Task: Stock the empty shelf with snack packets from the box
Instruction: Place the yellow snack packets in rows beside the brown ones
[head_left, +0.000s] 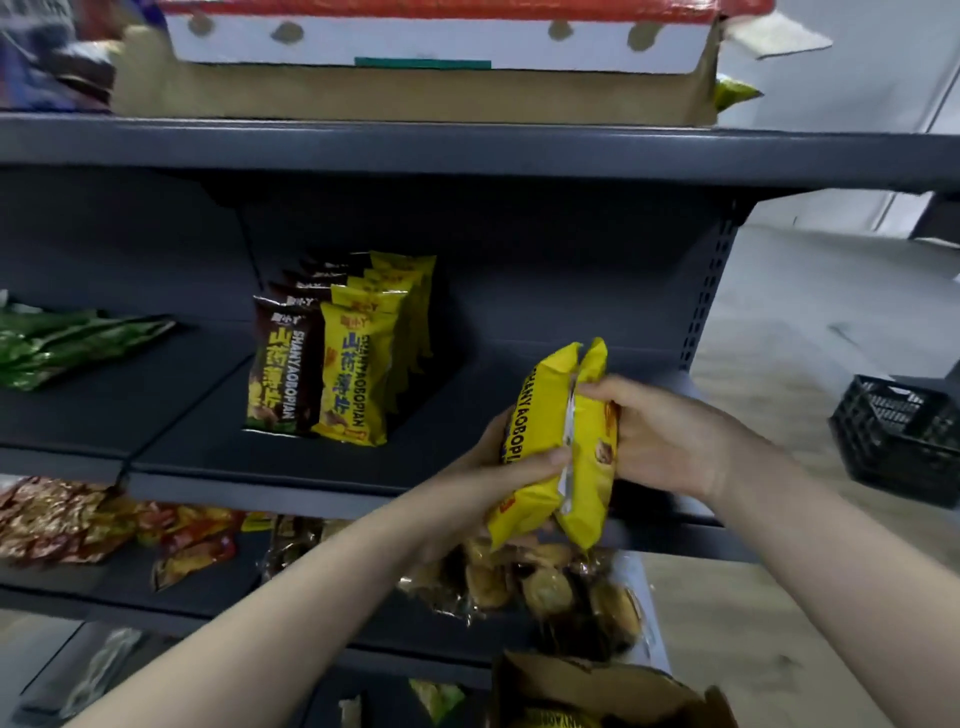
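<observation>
Two yellow snack packets (540, 415) are held upright between my hands, in front of the right half of the dark grey shelf (467, 447). My left hand (498, 467) grips the left packet from below, thumb across its front. My right hand (670, 436) grips the right packet from the side. On the shelf stand a row of yellow packets (358, 374) and a row of brown packets (278, 369), side by side. The brown cardboard box (613, 686) sits open at the bottom, with a yellow packet showing inside.
Green packets (62, 343) lie on the shelf's left section. The shelf below holds red and orange packets (78, 525) and clear bags of pastries (545, 587). A large carton (415, 78) sits on the top shelf. A black plastic crate (904, 436) stands on the floor at right.
</observation>
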